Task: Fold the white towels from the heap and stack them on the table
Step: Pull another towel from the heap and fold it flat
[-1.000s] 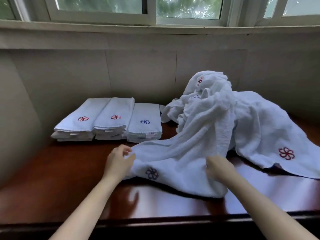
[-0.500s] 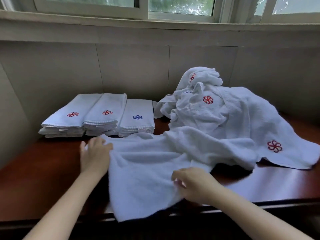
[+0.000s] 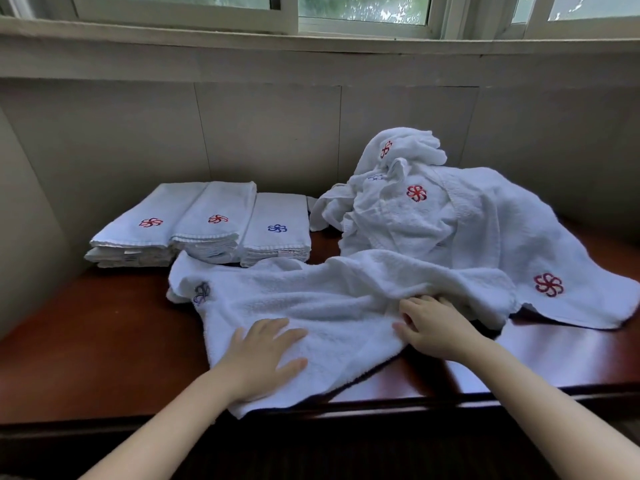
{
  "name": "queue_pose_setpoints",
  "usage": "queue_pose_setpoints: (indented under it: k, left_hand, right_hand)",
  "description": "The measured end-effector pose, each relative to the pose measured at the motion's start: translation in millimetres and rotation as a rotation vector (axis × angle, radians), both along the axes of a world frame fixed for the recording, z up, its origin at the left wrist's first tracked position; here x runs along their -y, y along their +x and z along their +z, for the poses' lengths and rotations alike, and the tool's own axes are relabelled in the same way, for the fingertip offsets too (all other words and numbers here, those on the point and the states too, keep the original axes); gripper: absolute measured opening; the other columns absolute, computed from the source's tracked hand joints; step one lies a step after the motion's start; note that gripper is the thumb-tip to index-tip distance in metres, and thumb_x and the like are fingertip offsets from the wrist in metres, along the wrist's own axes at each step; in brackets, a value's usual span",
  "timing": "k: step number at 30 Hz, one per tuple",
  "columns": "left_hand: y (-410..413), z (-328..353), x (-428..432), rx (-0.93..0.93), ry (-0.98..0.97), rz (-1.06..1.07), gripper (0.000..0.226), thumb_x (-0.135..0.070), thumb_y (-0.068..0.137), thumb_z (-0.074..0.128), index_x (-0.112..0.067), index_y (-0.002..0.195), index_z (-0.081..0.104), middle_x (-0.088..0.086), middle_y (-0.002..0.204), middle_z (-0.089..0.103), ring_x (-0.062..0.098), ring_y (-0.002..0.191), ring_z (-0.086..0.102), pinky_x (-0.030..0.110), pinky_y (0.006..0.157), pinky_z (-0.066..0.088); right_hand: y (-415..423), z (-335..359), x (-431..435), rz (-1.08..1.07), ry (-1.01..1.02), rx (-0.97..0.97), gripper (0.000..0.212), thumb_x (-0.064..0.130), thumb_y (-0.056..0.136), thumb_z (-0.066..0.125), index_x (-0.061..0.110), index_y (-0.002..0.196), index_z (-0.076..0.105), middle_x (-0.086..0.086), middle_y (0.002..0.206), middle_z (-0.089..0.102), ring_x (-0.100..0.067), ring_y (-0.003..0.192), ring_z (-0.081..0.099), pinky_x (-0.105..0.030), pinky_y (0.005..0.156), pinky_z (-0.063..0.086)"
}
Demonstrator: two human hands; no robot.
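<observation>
A white towel [image 3: 311, 306] with a blue flower mark lies spread and wrinkled across the front of the dark wooden table [image 3: 86, 348]. My left hand [image 3: 263, 358] presses flat on its near part, fingers straight. My right hand [image 3: 436, 327] rests on the towel's right part, fingertips at a fold; whether it pinches the cloth I cannot tell. Behind it, at the right, lies the heap of white towels [image 3: 450, 216] with red flower marks. Three stacks of folded towels [image 3: 207, 226] stand side by side at the back left.
A tiled wall [image 3: 277, 133] and a window sill run close behind the table. The near table edge [image 3: 519, 396] lies just under my forearms, and the towel's near corner hangs over it. Bare wood shows at the left front.
The towel has been pulled leftward and spread flatter, its blue mark now at the left. My left hand moved from the towel's left edge onto its near part; my right hand moved rightward.
</observation>
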State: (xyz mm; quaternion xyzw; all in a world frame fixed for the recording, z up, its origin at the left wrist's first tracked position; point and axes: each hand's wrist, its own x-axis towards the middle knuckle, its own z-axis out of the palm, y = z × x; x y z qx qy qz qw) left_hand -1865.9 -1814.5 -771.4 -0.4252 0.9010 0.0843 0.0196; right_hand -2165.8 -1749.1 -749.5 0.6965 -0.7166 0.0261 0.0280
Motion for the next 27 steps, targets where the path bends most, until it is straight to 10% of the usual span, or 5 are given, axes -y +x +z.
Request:
queue_pose_setpoints:
  k: [6, 10, 15, 22, 27]
  left_hand:
    - [-0.6, 12.8, -12.5, -0.058, 0.292, -0.101, 0.064, -0.074, 0.082, 0.043, -0.054, 0.14, 0.023, -0.016, 0.157, -0.001, 0.003, 0.143, -0.012, 0.052, 0.114, -0.011]
    - [-1.9, 9.7, -25.9, 0.015, 0.151, -0.254, 0.067, -0.062, 0.079, 0.059, -0.05, 0.138, 0.029, -0.017, 0.154, 0.008, 0.001, 0.142, -0.005, 0.05, 0.116, -0.003]
    - [1.6, 21.9, -14.0, -0.21, -0.03, -0.19, 0.025, -0.013, 0.087, 0.048, -0.014, 0.108, 0.06, 0.0, 0.112, 0.058, 0.018, 0.11, 0.052, 0.029, 0.09, 0.039]
    - [40.9, 33.7, 16.3, -0.09, 0.099, 0.055, 0.036, -0.009, 0.073, 0.05, -0.036, 0.097, 0.048, -0.012, 0.106, 0.048, 0.011, 0.107, 0.049, 0.026, 0.085, 0.039]
    - [54.2, 51.2, 24.2, 0.08, -0.357, 0.328, 0.034, -0.016, 0.078, 0.049, -0.032, 0.107, 0.058, -0.008, 0.11, 0.053, 0.018, 0.111, 0.048, 0.03, 0.077, 0.029]
  right_hand:
    - [3.8, 0.4, -1.1, 0.023, 0.115, -0.127, 0.039, 0.026, 0.092, 0.037, 0.031, 0.13, 0.042, 0.002, 0.128, 0.049, -0.022, 0.124, 0.04, -0.039, 0.101, 0.029]
    - [4.9, -3.3, -1.4, 0.051, 0.115, -0.234, 0.047, 0.02, 0.077, 0.05, 0.024, 0.124, 0.045, -0.001, 0.126, 0.039, -0.023, 0.122, 0.037, -0.034, 0.101, 0.03]
    - [-1.2, 9.8, -5.3, -0.061, -0.125, -0.187, 0.026, 0.022, 0.071, 0.053, 0.015, 0.096, 0.055, -0.008, 0.113, 0.048, -0.028, 0.102, 0.051, -0.029, 0.073, 0.033]
    - [-15.8, 19.7, -13.4, -0.28, -0.234, -0.087, 0.019, 0.021, 0.082, 0.053, 0.013, 0.099, 0.052, -0.009, 0.12, 0.05, -0.03, 0.105, 0.054, -0.034, 0.069, 0.044]
    - [-6.8, 17.1, -13.0, -0.282, -0.283, -0.152, 0.018, 0.014, 0.084, 0.052, 0.011, 0.102, 0.052, -0.013, 0.112, 0.052, -0.033, 0.094, 0.056, -0.033, 0.059, 0.038]
